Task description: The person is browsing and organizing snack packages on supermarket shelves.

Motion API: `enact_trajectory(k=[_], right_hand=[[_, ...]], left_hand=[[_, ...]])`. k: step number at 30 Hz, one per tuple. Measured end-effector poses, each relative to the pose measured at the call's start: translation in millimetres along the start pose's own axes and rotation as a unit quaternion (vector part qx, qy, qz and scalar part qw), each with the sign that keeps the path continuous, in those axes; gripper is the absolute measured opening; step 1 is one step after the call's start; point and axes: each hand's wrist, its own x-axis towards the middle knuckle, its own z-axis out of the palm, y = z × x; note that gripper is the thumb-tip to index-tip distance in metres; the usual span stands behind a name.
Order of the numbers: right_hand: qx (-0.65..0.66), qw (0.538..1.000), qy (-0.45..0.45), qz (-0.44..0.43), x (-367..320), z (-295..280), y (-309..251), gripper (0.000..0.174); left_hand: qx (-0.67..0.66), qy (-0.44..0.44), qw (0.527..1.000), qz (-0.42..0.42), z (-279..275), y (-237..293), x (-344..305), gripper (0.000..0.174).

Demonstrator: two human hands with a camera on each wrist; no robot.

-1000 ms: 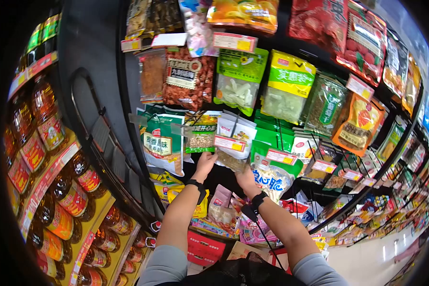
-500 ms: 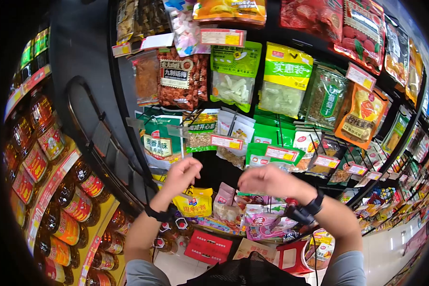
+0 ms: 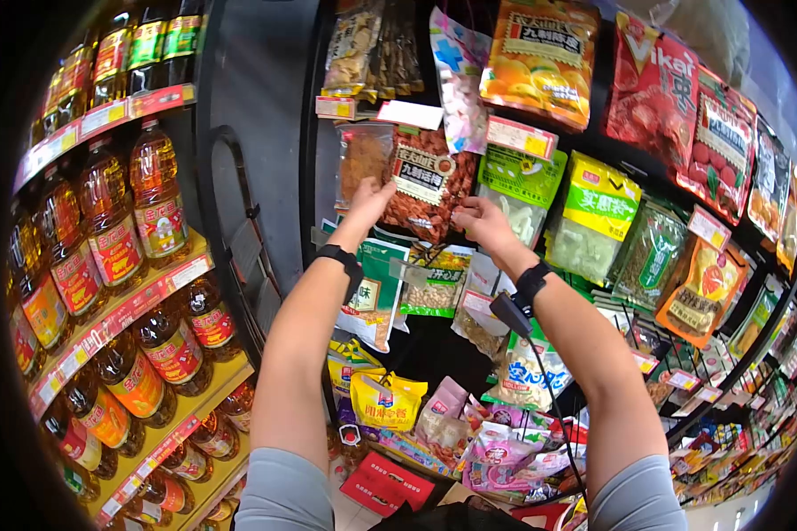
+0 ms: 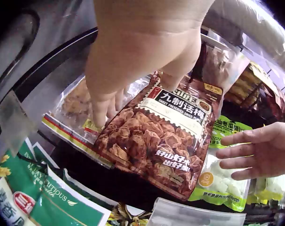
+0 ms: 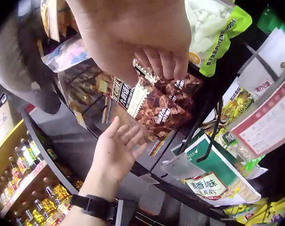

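Raised higher, left hand (image 3: 366, 211) and right hand (image 3: 489, 227), both open and empty, flank the brown bag (image 3: 423, 188).

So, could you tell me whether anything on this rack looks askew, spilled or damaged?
Mainly the pink packets low down look untidy: they lie overlapping at different angles, unlike the hanging packets in rows above. I can see no spill or tear.

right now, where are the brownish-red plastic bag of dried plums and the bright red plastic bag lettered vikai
brownish-red plum bag (image 4: 154, 134), left wrist view, middle of its front
bright red vikai bag (image 3: 651, 99), head view, middle of its front
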Motion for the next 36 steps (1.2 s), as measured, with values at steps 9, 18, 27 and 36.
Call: enact_trajectory(k=[9,18,27,36], right_hand=[[0.029,0.999,0.019,0.023,21,34,1,0.056],[-0.04,0.998,0.044,0.013,46,55,48,0.042],[0.006,1.0,0.027,0.005,1,46,8,0.028],[0.219,0.971,-0.099,-0.002,-42,43,-46,0.023]], left_hand=[[-0.022,-0.09,0.993,-0.075,0,35,-34,0.08],[-0.062,-0.118,0.98,-0.146,14,30,-47,0.076],[-0.055,-0.043,0.996,-0.047,21,33,-65,0.066],[-0.347,-0.147,0.926,-0.022,-35,69,-103,0.032]])
